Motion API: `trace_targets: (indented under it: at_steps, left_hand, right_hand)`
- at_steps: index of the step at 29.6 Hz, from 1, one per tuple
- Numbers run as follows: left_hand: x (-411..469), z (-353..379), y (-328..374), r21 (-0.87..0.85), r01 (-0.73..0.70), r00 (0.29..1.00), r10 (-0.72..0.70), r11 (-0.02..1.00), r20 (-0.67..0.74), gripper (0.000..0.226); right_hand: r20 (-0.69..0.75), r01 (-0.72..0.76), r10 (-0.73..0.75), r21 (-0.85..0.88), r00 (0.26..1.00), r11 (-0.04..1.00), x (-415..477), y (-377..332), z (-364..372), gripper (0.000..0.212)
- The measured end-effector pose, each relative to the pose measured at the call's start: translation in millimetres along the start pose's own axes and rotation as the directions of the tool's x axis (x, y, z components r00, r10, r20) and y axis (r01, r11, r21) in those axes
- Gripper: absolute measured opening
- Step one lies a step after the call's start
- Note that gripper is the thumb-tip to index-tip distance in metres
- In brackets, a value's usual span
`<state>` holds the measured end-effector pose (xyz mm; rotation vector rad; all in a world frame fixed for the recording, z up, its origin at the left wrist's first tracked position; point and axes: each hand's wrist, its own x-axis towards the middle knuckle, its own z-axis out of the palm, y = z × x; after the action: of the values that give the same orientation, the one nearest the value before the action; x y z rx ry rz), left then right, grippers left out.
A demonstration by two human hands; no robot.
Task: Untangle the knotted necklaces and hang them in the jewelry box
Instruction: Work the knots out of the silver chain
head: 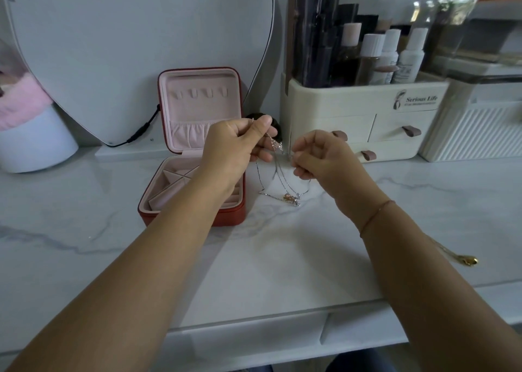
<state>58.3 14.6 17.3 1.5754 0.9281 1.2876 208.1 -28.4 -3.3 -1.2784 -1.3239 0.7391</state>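
Thin tangled necklaces hang between my two hands above the marble table, their pendants resting on the surface. My left hand pinches the upper chain ends, with a rose-gold knot just below its fingers. My right hand pinches a silver strand a little lower, to the right. The red jewelry box stands open to the left, behind my left wrist, with a pink lining and a row of small hooks in its lid, all bare. A separate gold necklace lies on the table at the right.
A cream cosmetics organizer with drawers and bottles stands behind my right hand. A heart-shaped mirror with a black cable leans at the back left, beside a white pot with pink fluff. A white ribbed container stands far right.
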Motion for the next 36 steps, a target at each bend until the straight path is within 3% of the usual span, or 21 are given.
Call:
trace_targets:
  at_steps: [5,7,11,20,28,36]
  left_hand:
    - [-4,3,1,0.032,-0.058,0.998,0.057,0.998,0.040,0.023]
    - [-5,3,1,0.054,-0.097,0.995,0.095,0.994,0.036,0.022]
    - [-6,4,2,0.061,-0.120,0.992,0.117,0.991,0.043,0.022]
    - [-5,7,0,0.063,-0.156,0.986,0.152,0.986,0.071,0.018]
    - [-1,2,-6,0.035,-0.002,0.998,0.004,0.999,-0.066,0.023]
    - [2,-3,-6,-0.137,0.154,0.973,-0.175,0.978,-0.149,0.025]
  right_hand:
    - [0.115,-0.023,0.002,0.183,0.993,0.983,-1,-4,0,0.004]
    - [0.166,-0.045,0.004,0.241,0.986,0.970,-2,-5,1,0.011]
    - [0.153,0.026,-0.042,0.106,0.987,0.994,-2,-4,4,0.011]
    - [0.054,0.109,-0.109,0.002,0.993,0.994,-5,-5,7,0.008]
    - [0.052,0.083,-0.088,0.100,0.995,0.992,-2,-6,3,0.015]
    - [0.036,0.066,-0.075,0.198,0.997,0.978,1,-3,5,0.016]
